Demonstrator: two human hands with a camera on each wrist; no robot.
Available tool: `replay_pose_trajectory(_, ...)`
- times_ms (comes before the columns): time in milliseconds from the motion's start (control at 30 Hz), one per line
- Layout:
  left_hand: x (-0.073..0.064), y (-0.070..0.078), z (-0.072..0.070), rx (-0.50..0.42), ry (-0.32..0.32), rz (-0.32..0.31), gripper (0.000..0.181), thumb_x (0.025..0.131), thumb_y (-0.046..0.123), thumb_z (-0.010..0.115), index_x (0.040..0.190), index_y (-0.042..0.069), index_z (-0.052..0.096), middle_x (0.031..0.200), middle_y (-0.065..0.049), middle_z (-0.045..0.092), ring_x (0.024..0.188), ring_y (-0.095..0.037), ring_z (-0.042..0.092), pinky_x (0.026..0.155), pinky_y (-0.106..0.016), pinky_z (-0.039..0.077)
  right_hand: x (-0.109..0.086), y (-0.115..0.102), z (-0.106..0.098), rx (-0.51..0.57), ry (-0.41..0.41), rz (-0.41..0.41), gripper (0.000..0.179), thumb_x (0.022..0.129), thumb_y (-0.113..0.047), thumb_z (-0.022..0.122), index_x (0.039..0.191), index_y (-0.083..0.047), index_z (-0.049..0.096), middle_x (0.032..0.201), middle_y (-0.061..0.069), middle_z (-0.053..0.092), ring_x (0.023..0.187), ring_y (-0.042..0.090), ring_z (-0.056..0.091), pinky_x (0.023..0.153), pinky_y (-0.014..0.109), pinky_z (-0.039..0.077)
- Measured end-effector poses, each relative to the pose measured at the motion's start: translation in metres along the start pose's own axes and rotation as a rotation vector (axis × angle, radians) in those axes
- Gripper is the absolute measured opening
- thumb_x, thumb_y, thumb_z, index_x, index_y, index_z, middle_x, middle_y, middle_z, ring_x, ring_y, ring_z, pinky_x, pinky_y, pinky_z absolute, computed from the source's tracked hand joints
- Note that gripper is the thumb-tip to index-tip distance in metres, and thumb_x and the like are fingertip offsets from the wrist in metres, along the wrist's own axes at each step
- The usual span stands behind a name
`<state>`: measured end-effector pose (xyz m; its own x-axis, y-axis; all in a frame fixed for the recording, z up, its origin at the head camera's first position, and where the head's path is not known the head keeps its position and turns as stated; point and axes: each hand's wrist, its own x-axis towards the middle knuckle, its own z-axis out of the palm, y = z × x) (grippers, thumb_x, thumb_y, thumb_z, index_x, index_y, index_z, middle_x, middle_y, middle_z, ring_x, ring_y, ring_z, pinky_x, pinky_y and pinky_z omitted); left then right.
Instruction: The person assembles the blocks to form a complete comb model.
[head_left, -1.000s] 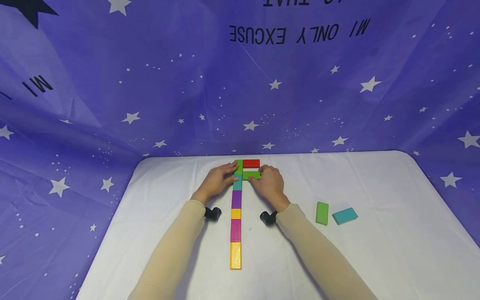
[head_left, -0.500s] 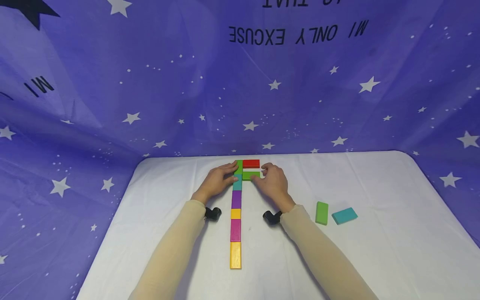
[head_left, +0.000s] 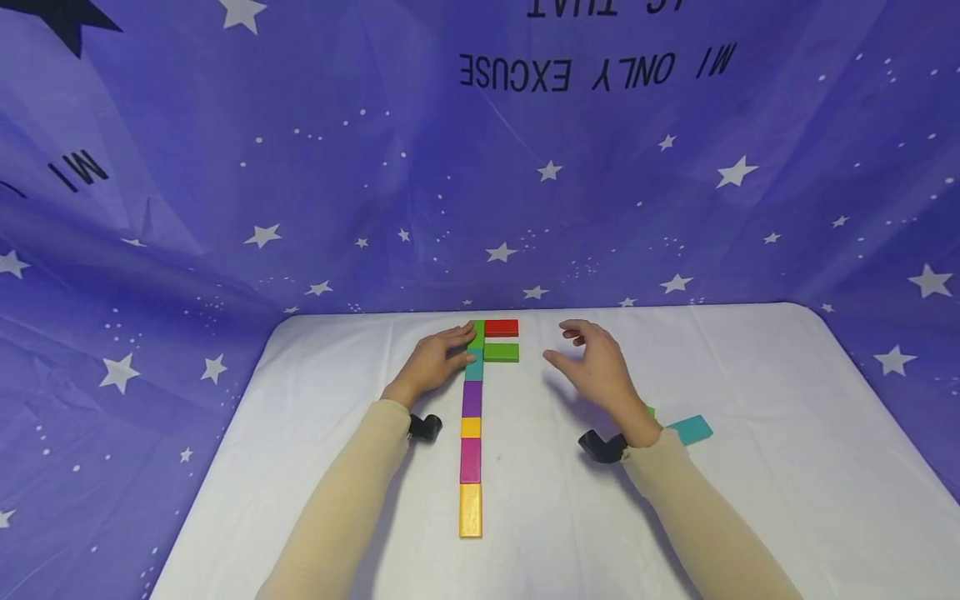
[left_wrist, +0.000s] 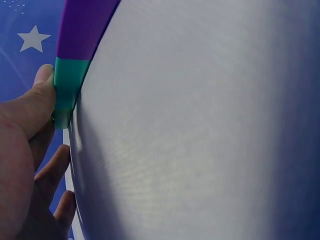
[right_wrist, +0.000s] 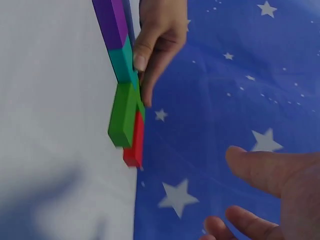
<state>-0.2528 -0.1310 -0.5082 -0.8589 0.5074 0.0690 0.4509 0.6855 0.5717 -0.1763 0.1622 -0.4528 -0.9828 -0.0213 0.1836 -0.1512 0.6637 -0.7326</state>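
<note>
A column of coloured blocks lies on the white table, with a green block (head_left: 478,335) at its far end and a teal block (head_left: 475,368) below that. My left hand (head_left: 426,364) rests against these two from the left, its thumb at the teal one and fingertips at the green one. From the column's far end, a red block (head_left: 501,328) and a second green block (right_wrist: 121,115) stick out to the right, parallel with a gap between them. Apart from the blocks, my right hand (head_left: 600,367) hovers to their right, thumb and fingers spread, holding nothing.
Toward me the column continues with purple (head_left: 472,400), small yellow (head_left: 471,427), magenta (head_left: 470,461) and long yellow blocks (head_left: 470,511). Another teal block (head_left: 693,429) lies at the right; a loose green block (head_left: 650,412) is mostly hidden behind my right wrist. A purple starry cloth (head_left: 420,192) hangs behind.
My right hand has let go of the green block that sticks out and moved off to the right, covering much of the loose green block. The left hand stays in place.
</note>
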Motion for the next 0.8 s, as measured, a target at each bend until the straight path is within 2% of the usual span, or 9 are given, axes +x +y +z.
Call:
replay_pose_trajectory(133,0.000,0.000,0.000,0.006,-0.003,-0.002,0.055,0.097,0.031,0.069,0.145,0.009,0.054,0.157,0.002,0.042,0.144,-0.026,0.039,0.121,-0.041,0.029,-0.009,0.008,-0.018,0.006,0.011,-0.022,0.050,0.086,-0.026,0.079,0.128,-0.004,0.063,0.116,0.016,0.068,0.104,0.032,0.061,0.086,0.047,0.048)
replay_pose_trajectory(467,-0.001,0.000,0.001,-0.004,-0.002,-0.004,0.055,0.097,0.031,0.068,0.145,0.009,0.054,0.157,0.002,0.042,0.145,-0.025,0.038,0.121,-0.042,0.028,-0.034,0.036,-0.056,-0.002,-0.060,-0.013,0.048,0.091,-0.033,0.076,0.129,-0.008,0.064,0.121,0.013,0.067,0.106,0.027,0.060,0.078,0.036,0.047)
replay_pose_trajectory(633,-0.001,0.001,0.000,0.002,-0.004,-0.007,0.055,0.097,0.031,0.068,0.145,0.010,0.054,0.157,0.002,0.042,0.145,-0.025,0.038,0.121,-0.042,0.028,-0.046,0.050,-0.067,-0.011,-0.082,-0.036,0.046,0.090,-0.029,0.077,0.129,-0.007,0.064,0.121,0.010,0.068,0.104,0.025,0.060,0.078,0.030,0.047)
replay_pose_trajectory(800,0.000,0.000,0.000,0.009,-0.005,-0.001,0.055,0.097,0.031,0.068,0.145,0.010,0.054,0.157,0.002,0.042,0.145,-0.025,0.039,0.121,-0.042,0.029,-0.059,0.068,-0.072,-0.006,-0.095,-0.097,0.046,0.089,-0.024,0.078,0.129,-0.006,0.063,0.119,0.011,0.069,0.101,0.027,0.059,0.077,0.025,0.046)
